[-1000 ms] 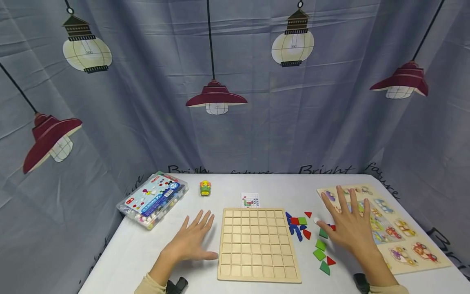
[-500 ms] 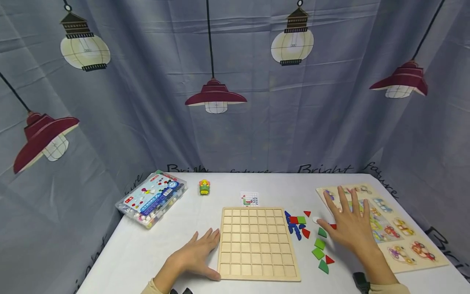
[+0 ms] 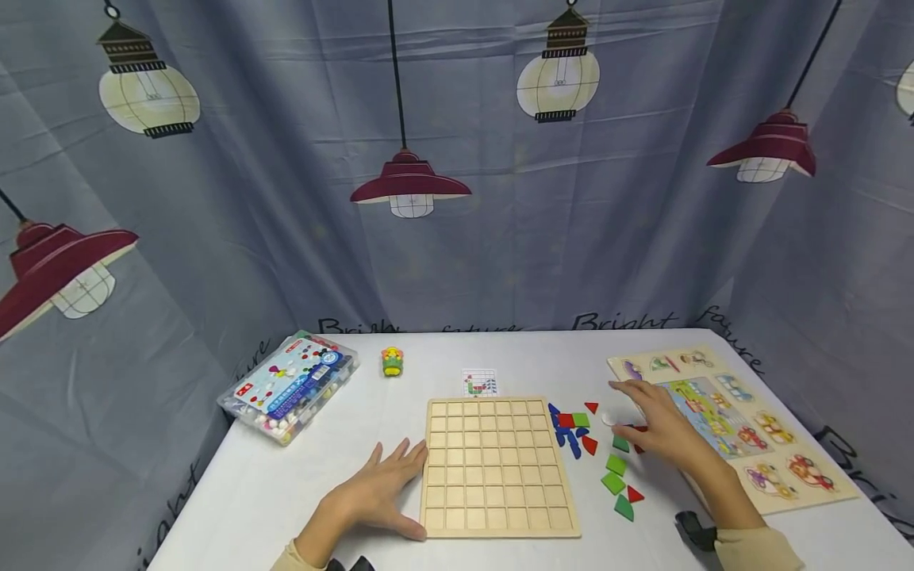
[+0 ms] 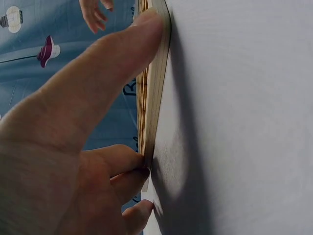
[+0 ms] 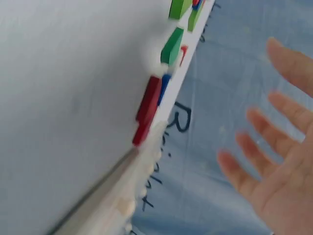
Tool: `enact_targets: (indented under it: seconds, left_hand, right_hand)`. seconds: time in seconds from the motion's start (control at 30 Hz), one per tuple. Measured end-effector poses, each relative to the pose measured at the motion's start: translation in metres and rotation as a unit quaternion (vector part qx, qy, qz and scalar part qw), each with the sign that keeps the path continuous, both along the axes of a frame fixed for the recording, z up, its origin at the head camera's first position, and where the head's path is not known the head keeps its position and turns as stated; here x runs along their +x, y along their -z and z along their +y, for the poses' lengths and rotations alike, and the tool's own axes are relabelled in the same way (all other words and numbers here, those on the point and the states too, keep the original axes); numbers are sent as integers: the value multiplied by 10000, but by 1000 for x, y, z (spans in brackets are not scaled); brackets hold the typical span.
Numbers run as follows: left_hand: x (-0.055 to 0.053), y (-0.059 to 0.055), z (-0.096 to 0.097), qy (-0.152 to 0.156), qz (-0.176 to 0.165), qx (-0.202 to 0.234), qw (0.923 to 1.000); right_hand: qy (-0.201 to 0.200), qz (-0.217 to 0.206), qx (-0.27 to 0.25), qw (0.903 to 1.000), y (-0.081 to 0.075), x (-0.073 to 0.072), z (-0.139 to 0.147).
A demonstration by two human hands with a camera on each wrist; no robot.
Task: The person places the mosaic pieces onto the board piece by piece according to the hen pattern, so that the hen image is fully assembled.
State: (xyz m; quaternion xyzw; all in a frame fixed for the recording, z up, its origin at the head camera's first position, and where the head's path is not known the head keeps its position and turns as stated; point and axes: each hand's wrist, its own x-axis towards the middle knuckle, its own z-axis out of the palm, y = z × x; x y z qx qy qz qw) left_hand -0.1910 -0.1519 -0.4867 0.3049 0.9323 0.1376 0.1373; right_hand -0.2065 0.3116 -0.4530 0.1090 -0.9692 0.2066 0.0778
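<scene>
A pale wooden grid board (image 3: 500,468) lies on the table in front of me. My left hand (image 3: 374,492) rests at its left side, fingers and thumb spread; in the left wrist view the thumb (image 4: 122,51) and fingertips touch the board's edge. My right hand (image 3: 667,428), fingers loosely bent, hovers above flat coloured pieces and the near side of a picture puzzle board (image 3: 778,496). In the right wrist view, the right hand (image 5: 288,161) holds nothing. Near it lie a dark green piece (image 3: 624,507), light green pieces (image 3: 612,482) and a white round piece (image 3: 607,419).
Blue pieces (image 3: 574,444), a red square (image 3: 566,420) and red triangles lie beside the grid board's right edge. Behind it is a small pattern card (image 3: 479,382). A yellow-green toy figure (image 3: 392,362) and a clear plastic box (image 3: 289,385) of beads stand at the back left.
My left hand has come down and right onto the grid board's left edge. My right hand has gone from spread flat fingers to bent ones, shifting slightly left. The view has shifted a little.
</scene>
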Motion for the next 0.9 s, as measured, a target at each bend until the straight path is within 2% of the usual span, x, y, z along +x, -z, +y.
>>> enact_targets:
  seconds: [0.07,0.17,0.27,0.33,0.47,0.6,0.9]
  left_hand:
    - [0,0,0,-1,-17,7,10000]
    - [-1,0,0,-35,-62,-12,10000]
    - [-1,-1,0,-80,-74,-36,9999]
    - [-1,-2,-1,-94,-71,-60,9999]
    - [-1,-2,-1,-80,-75,-99,9999]
    - [-1,-2,-2,-63,-95,-115,9999]
    - [-1,-1,-2,-92,-97,-151,9998]
  right_hand:
    - [-405,-282,-304,9983,1,-5,-2]
    - [-992,-705,-566,9910,3,-15,-4]
    - [-1581,-1230,-737,9770,5,-26,-6]
    - [-1799,-1562,-777,9681,6,-31,-9]
    - [-2002,-2030,-673,9561,9,-39,-16]
    - [-2076,-2203,-465,9520,13,-41,-20]
    - [-2021,-2130,-558,9543,21,-47,-15]
